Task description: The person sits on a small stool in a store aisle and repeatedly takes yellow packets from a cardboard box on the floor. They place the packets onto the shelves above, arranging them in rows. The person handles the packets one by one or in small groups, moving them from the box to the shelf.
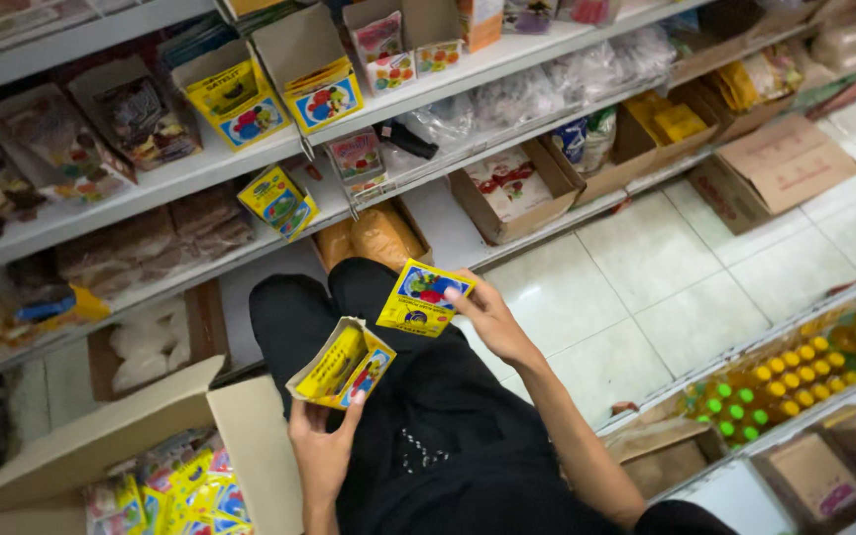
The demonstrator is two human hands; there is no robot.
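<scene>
My left hand (323, 443) holds a small open yellow display carton (341, 365) with several flat yellow packets standing in it, just above my lap. My right hand (484, 315) grips one flat yellow packet (416, 298) with a colourful fruit picture, lifted a little above and to the right of the carton. I am crouched in dark trousers in front of white shop shelves (250, 149). Similar open yellow cartons (321, 97) stand on the upper shelf and another (277, 201) on the shelf below.
A big open cardboard box (240, 446) with several colourful packets stands at my lower left. Brown boxes line the bottom shelf (512, 193), and another (780, 168) lies on the tiled floor. Bottles of yellow oil (795, 376) fill the rack to the right.
</scene>
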